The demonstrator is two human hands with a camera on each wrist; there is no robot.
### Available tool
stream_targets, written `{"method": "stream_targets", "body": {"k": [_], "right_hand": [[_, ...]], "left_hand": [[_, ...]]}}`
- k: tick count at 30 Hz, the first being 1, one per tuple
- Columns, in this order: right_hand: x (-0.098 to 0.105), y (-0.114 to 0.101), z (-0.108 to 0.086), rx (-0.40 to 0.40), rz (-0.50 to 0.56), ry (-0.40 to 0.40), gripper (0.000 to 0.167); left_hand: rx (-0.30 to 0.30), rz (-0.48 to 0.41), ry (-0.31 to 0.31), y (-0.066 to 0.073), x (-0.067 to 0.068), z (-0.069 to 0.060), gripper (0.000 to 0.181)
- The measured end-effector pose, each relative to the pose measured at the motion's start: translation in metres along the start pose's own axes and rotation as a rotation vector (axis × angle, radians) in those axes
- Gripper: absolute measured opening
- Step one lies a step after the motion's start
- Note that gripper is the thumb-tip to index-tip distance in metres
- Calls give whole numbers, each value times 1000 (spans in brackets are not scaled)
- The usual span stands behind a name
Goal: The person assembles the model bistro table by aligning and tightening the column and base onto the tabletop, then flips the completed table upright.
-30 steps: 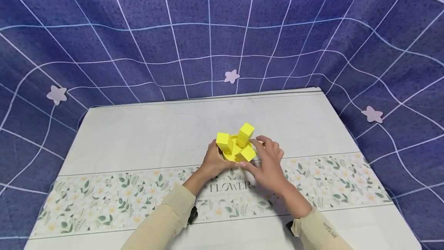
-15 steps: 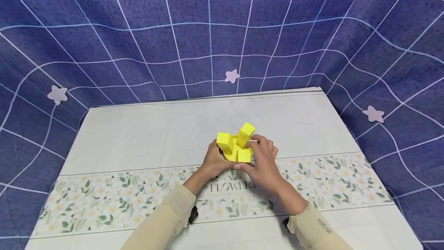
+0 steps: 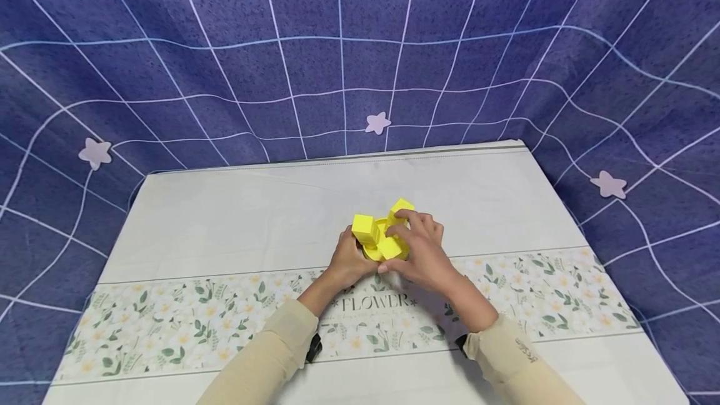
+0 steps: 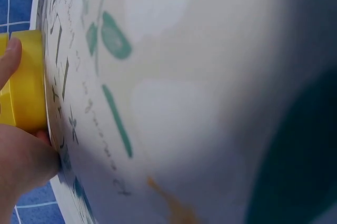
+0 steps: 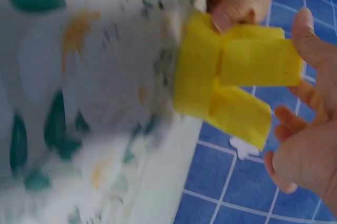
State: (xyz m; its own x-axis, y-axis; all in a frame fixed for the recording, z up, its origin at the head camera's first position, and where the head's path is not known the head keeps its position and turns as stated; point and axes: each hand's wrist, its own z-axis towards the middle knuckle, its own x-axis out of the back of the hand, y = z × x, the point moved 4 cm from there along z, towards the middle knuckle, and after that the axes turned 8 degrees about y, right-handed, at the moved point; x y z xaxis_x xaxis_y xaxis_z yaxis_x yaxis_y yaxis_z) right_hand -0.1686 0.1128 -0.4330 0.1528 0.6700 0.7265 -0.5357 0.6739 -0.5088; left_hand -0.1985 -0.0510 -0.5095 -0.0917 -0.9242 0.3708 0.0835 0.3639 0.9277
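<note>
A yellow round base (image 3: pixel 372 254) sits on the table, with yellow square posts rising from it. My left hand (image 3: pixel 347 259) grips the base's left side, its thumb along the near edge. In the left wrist view the base (image 4: pixel 30 81) shows beside my left thumb. My right hand (image 3: pixel 423 255) has its thumb and curled forefinger around the front yellow post (image 3: pixel 389 247). In the right wrist view that post (image 5: pixel 260 63) lies between the thumb and fingers. The left post (image 3: pixel 364 230) and the back right post (image 3: pixel 400 206) stand upright; the right fingers partly cover the latter.
A white cloth with a flowered band (image 3: pixel 185 324) and the word FLOWER covers the table. A blue curtain (image 3: pixel 304 67) with a white grid and stars hangs behind and at both sides.
The front post has turned and shifted slightly left under my right hand. My right hand has moved left, its fingers now curling over the posts. My left hand stays in place.
</note>
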Motion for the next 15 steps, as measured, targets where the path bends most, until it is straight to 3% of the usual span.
{"method": "stream_targets", "body": {"k": [4,7,15], "right_hand": [[-10,-1,5,-23,-104,95,56],[-14,-1,8,-42,-165,121,58],[-7,2,6,-18,-59,-44,44]], "left_hand": [[-18,23,13,0,0,2,75],[-30,31,11,1,0,2,77],[14,13,6,-1,0,1,83]]}}
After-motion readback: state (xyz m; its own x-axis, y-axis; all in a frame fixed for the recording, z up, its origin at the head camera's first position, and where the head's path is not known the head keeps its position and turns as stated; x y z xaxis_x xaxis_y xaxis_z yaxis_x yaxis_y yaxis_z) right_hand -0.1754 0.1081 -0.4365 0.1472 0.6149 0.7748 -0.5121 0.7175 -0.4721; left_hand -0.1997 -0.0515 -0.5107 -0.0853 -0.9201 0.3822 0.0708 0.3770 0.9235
